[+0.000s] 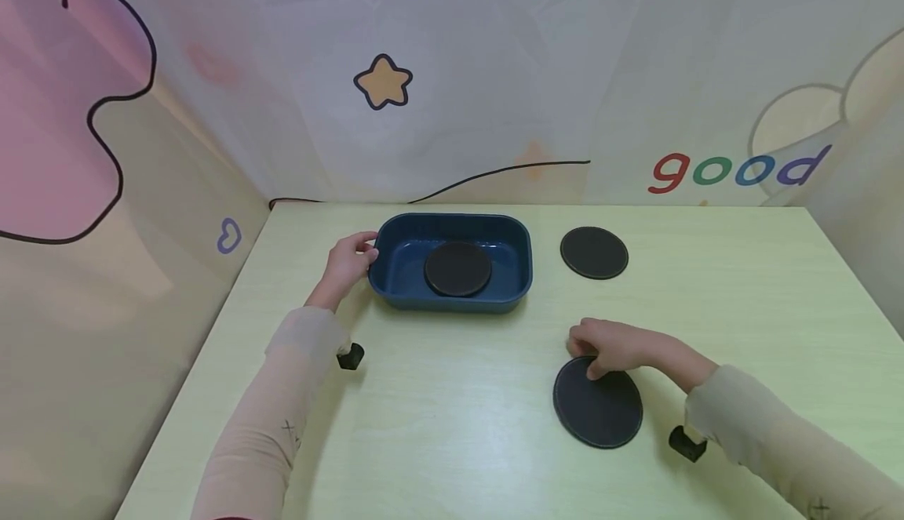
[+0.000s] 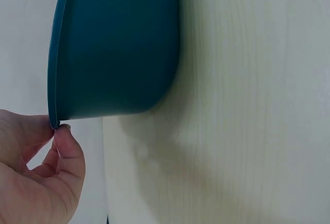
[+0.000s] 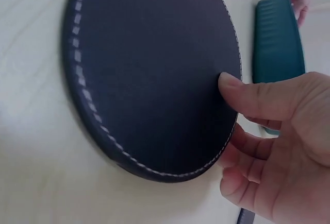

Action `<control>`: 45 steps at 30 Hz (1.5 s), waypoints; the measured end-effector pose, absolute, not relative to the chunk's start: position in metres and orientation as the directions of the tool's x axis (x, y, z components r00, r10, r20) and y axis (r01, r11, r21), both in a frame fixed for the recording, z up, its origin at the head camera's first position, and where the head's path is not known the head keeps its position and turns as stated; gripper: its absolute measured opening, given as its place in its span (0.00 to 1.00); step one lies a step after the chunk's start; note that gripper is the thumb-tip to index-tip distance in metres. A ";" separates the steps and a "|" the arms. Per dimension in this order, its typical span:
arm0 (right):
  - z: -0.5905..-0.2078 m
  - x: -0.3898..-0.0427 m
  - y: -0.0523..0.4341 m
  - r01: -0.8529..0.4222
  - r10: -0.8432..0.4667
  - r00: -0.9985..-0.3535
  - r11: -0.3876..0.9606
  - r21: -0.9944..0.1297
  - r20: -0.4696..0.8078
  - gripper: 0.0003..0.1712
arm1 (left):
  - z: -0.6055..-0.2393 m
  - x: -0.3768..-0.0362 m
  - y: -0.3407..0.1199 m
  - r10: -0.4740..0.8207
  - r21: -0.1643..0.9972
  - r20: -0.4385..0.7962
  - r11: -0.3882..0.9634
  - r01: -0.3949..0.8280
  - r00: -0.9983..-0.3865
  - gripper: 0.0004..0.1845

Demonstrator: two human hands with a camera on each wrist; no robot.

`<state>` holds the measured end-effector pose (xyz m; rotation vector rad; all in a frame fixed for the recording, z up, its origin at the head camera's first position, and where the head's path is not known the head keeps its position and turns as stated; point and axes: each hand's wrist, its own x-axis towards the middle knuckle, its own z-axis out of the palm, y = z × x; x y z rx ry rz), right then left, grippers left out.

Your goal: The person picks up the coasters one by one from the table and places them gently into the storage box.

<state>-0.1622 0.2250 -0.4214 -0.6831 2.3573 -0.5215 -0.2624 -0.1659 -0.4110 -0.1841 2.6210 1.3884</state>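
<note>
Pinching white-stitched black coaster with right hand on near side of counter, likely at the pick-up step, calling next for a steady lift. Farther, pinching blue tray by its left rim with left hand, with second coaster inside and third coaster to its right

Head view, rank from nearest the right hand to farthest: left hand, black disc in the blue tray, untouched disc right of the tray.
1. Untouched disc, right of the tray
2. Inner disc, in the tray
3. Left hand, at its left end

White-stitched black disc, blue container, pale wood-grained table; black-outlined orange star
</note>
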 end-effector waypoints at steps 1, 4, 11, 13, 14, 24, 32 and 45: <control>-0.419 -0.162 0.226 -0.327 -0.582 -0.672 0.788 -0.522 -0.458 0.14 | -0.411 -0.262 -0.166 -0.030 0.806 -0.209 0.560 -0.189 -0.977 0.21; -0.412 -0.162 0.229 -0.281 -0.572 -0.672 0.785 -0.553 -0.470 0.14 | -0.411 -0.262 -0.166 -0.031 0.802 -0.214 0.565 -0.194 -0.976 0.21; -0.404 -0.164 0.236 -0.242 -0.585 -0.661 0.759 -0.605 -0.470 0.13 | -0.411 -0.262 -0.165 -0.031 0.803 -0.218 0.563 -0.197 -0.975 0.21; -0.403 -0.165 0.237 -0.240 -0.597 -0.651 0.748 -0.619 -0.469 0.12 | -0.410 -0.262 -0.165 -0.030 0.805 -0.218 0.560 -0.197 -0.975 0.21; -0.402 -0.165 0.237 -0.238 -0.603 -0.644 0.742 -0.626 -0.471 0.11 | -0.410 -0.262 -0.165 -0.029 0.806 -0.216 0.558 -0.195 -0.976 0.21; -0.388 -0.166 0.240 -0.151 -0.635 -0.579 0.699 -0.699 -0.511 0.09 | -0.414 -0.262 -0.168 -0.022 0.802 -0.174 0.577 -0.155 -0.985 0.20; -0.385 -0.168 0.241 -0.119 -0.647 -0.578 0.669 -0.733 -0.497 0.07 | -0.413 -0.262 -0.167 -0.019 0.801 -0.168 0.580 -0.147 -0.986 0.20; -0.386 -0.182 0.236 0.039 -0.645 -0.671 0.463 -0.886 -0.367 0.09 | -0.413 -0.261 -0.167 -0.025 0.812 -0.173 0.561 -0.157 -0.985 0.20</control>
